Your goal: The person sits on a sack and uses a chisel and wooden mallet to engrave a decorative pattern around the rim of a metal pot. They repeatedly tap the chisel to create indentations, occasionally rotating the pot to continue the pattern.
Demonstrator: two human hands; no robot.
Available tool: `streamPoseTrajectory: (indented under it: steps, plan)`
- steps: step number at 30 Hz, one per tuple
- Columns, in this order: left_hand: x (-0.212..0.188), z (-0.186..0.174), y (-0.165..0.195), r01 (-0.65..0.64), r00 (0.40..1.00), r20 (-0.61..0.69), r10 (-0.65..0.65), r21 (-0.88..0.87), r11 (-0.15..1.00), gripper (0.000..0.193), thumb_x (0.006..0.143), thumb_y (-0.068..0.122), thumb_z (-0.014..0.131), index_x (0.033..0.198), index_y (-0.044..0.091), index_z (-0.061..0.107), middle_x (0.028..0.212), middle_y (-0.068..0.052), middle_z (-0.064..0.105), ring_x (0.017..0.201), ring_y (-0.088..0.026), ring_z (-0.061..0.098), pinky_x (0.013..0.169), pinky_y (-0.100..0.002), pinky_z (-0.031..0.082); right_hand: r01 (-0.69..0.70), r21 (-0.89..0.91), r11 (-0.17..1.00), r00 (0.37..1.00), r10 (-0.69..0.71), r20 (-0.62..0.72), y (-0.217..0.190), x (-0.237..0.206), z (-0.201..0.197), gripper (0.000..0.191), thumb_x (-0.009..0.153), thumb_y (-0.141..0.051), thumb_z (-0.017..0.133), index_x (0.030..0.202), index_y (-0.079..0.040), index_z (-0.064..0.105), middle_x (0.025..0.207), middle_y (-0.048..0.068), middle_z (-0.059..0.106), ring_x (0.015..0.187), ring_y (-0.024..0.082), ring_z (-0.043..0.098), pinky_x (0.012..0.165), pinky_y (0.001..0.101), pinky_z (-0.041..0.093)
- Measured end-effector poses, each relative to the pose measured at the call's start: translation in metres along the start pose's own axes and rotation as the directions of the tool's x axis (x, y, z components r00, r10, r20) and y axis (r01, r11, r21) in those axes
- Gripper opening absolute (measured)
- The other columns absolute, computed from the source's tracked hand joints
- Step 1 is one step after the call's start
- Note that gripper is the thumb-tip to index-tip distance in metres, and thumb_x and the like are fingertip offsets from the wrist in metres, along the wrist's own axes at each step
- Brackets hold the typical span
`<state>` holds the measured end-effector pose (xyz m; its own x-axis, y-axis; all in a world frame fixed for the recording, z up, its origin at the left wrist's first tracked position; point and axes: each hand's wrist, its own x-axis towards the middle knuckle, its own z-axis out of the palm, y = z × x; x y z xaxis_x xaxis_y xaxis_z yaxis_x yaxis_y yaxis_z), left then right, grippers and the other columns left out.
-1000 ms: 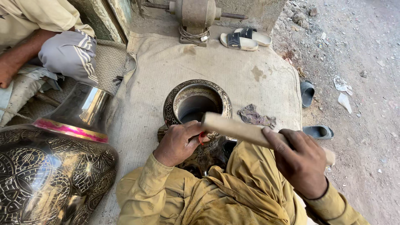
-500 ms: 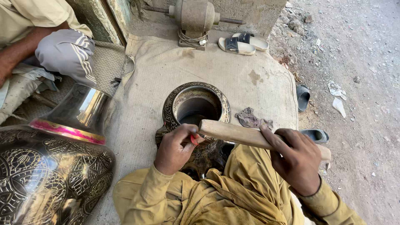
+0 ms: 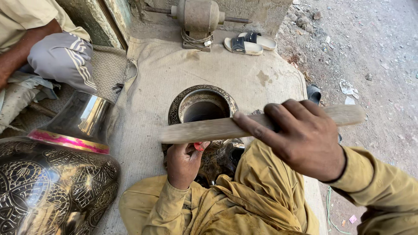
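While a large engraved brass vase (image 3: pixel 48 182) with a pink band fills the lower left and another person's knee in grey trousers (image 3: pixel 65 58) shows above it, the left hand (image 3: pixel 185 163) sits curled tight at the near rim of the engraved metal pot (image 3: pixel 202 106), pinching a small red-tipped tool (image 3: pixel 199 146) against the ornamented metal. That pot lies on a beige cloth (image 3: pixel 165 74), its open mouth facing up toward the camera, dark and hollow inside, with a patterned collar around the opening. Just above the left hand runs the wooden stick (image 3: pixel 217 129), pale and flat, its long axis nearly level from left to right, rising slightly rightward. The right hand (image 3: pixel 305 139) is closed around the stick's right part, forefinger stretched along the wood. Beyond the cloth lie a pair of sandals (image 3: pixel 249 43).
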<state>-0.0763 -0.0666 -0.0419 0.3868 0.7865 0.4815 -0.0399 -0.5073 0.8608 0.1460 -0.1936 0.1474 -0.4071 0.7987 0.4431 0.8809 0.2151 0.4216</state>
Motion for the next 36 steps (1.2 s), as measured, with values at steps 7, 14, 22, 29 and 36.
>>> streamPoseTrajectory:
  steps: [7, 14, 22, 29, 36]
  plan:
    - [-0.027, 0.022, -0.021, 0.028, 0.948, -0.312, -0.067, -0.128, 0.991, 0.026, 0.087, 0.001, 0.079, 0.106, -0.005, 0.063, 0.106, -0.012, 0.073, 0.095, -0.016, 0.075, 0.079, -0.03, 0.065, 0.181, -0.008, 0.983, 0.977, -0.181, -0.108, -0.02, 0.041, -0.023, 0.05, 0.099, -0.028, 0.061, 0.149, -0.022, 0.058, 0.085, 0.005, 0.061, 0.07, 0.017, 0.056, 0.061, 0.0294, 0.045]
    - [-0.05, 0.041, -0.041, -0.05, 0.89, -0.457, -0.018, -0.136, 0.99, 0.031, 0.09, -0.004, 0.075, 0.115, 0.001, 0.056, 0.107, -0.007, 0.065, 0.098, -0.015, 0.068, 0.086, -0.032, 0.061, 0.308, -0.012, 0.951, 0.943, -0.306, -0.132, -0.039, 0.052, -0.034, 0.051, 0.095, -0.027, 0.061, 0.144, -0.017, 0.064, 0.096, 0.01, 0.063, 0.08, 0.021, 0.059, 0.068, 0.0319, 0.049]
    - [-0.033, 0.048, 0.003, 0.193, 0.776, -0.257, -0.576, -0.772, 0.606, 0.031, 0.1, 0.024, 0.04, 0.109, 0.0, 0.056, 0.103, -0.01, 0.066, 0.094, -0.018, 0.069, 0.082, -0.035, 0.06, 0.316, 0.084, 0.945, 0.929, -0.29, -0.227, -0.039, 0.062, -0.039, 0.049, 0.097, -0.029, 0.063, 0.146, -0.024, 0.064, 0.093, 0.007, 0.063, 0.082, 0.022, 0.062, 0.068, 0.0336, 0.05]
    - [-0.024, 0.038, 0.004, 0.076, 0.877, -0.336, -0.344, -0.608, 0.79, 0.022, 0.098, 0.01, 0.055, 0.113, -0.005, 0.063, 0.108, -0.013, 0.07, 0.1, -0.019, 0.07, 0.088, -0.034, 0.062, 0.405, -0.078, 0.911, 0.892, -0.412, -0.187, -0.038, 0.068, -0.031, 0.046, 0.101, -0.033, 0.06, 0.143, -0.015, 0.066, 0.095, 0.009, 0.065, 0.082, 0.022, 0.065, 0.068, 0.0325, 0.05]
    - [-0.019, 0.027, -0.007, 0.049, 0.927, -0.365, -0.09, -0.12, 0.992, 0.022, 0.086, -0.006, 0.078, 0.104, -0.007, 0.064, 0.104, -0.009, 0.072, 0.095, -0.014, 0.071, 0.082, -0.028, 0.062, 0.204, -0.064, 0.977, 0.977, -0.207, -0.053, -0.033, 0.053, -0.023, 0.045, 0.099, -0.032, 0.059, 0.14, -0.016, 0.064, 0.089, 0.006, 0.061, 0.077, 0.02, 0.062, 0.064, 0.0298, 0.048]
